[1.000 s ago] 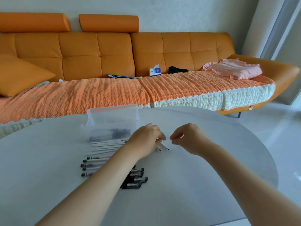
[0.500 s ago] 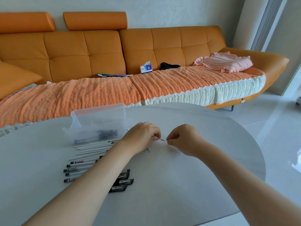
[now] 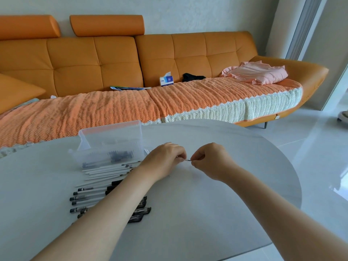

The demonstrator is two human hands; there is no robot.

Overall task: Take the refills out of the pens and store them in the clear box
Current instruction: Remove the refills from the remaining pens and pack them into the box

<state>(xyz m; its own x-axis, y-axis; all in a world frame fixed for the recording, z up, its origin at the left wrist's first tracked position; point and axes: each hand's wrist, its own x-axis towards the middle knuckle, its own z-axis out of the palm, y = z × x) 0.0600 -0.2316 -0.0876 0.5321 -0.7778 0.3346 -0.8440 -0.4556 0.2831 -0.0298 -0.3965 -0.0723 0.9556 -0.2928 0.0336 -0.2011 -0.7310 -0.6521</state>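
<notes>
My left hand (image 3: 164,160) grips a pen whose barrel is mostly hidden inside the fist. My right hand (image 3: 210,161) pinches the thin tip of the refill (image 3: 188,160) that sticks out between the two hands. The clear box (image 3: 111,146) stands open at the back left of the table, lid up, with dark refills lying inside. In front of it lies a row of white pen barrels (image 3: 109,169), then several white pens with black ends (image 3: 88,194), partly hidden under my left forearm. Black caps (image 3: 140,211) lie near the forearm.
The round grey table (image 3: 216,213) ends close on the right and far side. Behind it runs an orange sofa (image 3: 131,59) with a knitted cover, a tissue box (image 3: 166,79), magazines and a pink cloth (image 3: 258,72). Glossy white floor lies to the right.
My hands have drawn closer together, and my right fingers now pinch the refill tip at the end of the pen held in my left hand. The view has shifted.
</notes>
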